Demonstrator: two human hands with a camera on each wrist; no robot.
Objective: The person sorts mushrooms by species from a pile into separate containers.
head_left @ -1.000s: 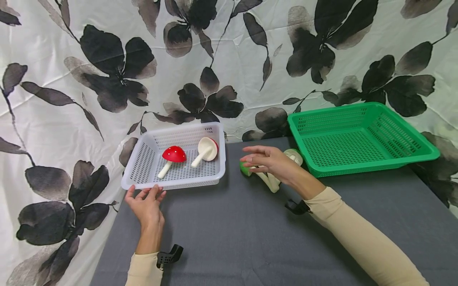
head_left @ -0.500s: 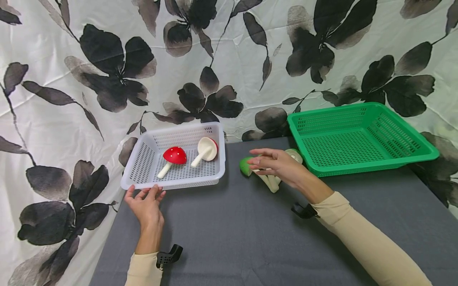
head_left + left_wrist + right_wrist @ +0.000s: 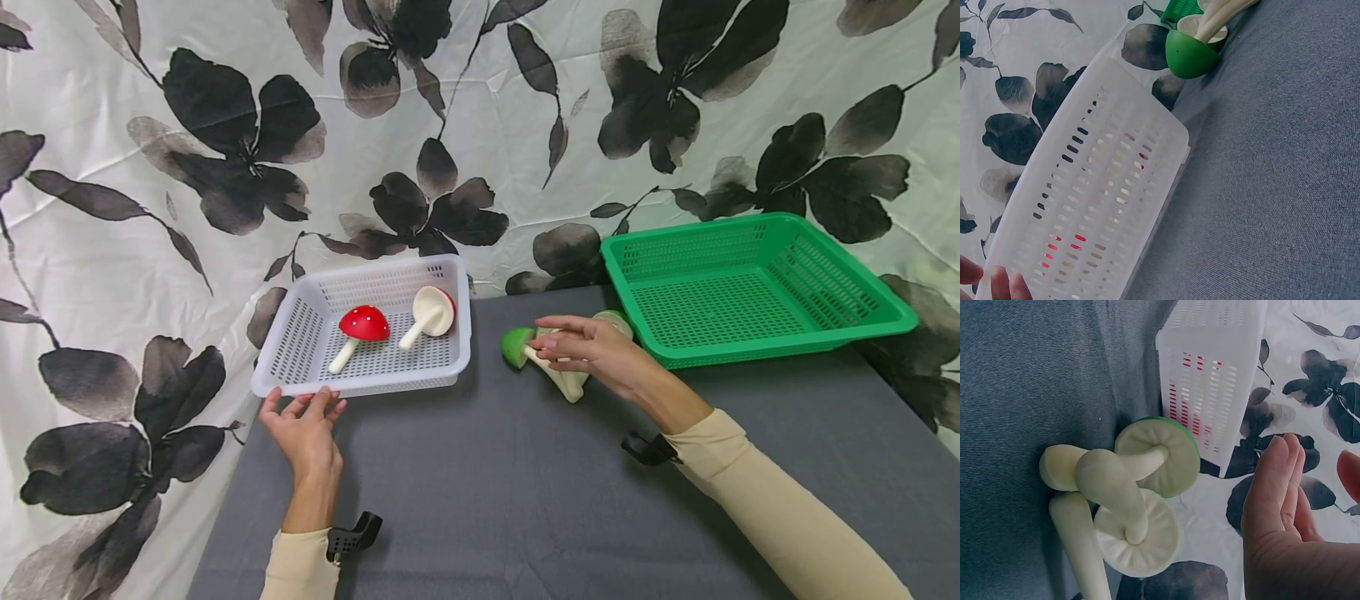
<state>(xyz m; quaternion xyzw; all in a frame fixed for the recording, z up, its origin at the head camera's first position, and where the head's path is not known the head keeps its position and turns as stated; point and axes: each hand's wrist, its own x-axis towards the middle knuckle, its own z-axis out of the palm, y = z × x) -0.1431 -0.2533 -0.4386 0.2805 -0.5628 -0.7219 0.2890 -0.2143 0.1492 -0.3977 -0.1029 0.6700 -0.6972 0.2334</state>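
My left hand (image 3: 306, 433) holds the near-left rim of a white perforated basket (image 3: 397, 385), with fingers on either side of the rim in the left wrist view. Inside the basket lie two red-capped toy mushrooms: one (image 3: 364, 325) cap up, the other (image 3: 431, 317) showing its pale underside. My right hand (image 3: 603, 357) hovers over a cluster of green-capped toy mushrooms, its fingers straight and the thumb apart, holding nothing. In the right wrist view, one green-rimmed cap (image 3: 1160, 465), a second pale cap underside (image 3: 1141, 540) and another stem (image 3: 1079, 544) show. The hand partly hides the cluster in the head view.
A larger green perforated basket (image 3: 757, 350) stands at the back right, close to the green-capped mushrooms. Grey cloth (image 3: 480, 500) covers the table. A white floral curtain (image 3: 525, 125) hangs right behind the baskets.
My right hand has shifted slightly right, uncovering more of the left green cap. My left hand and the white basket stay in place.
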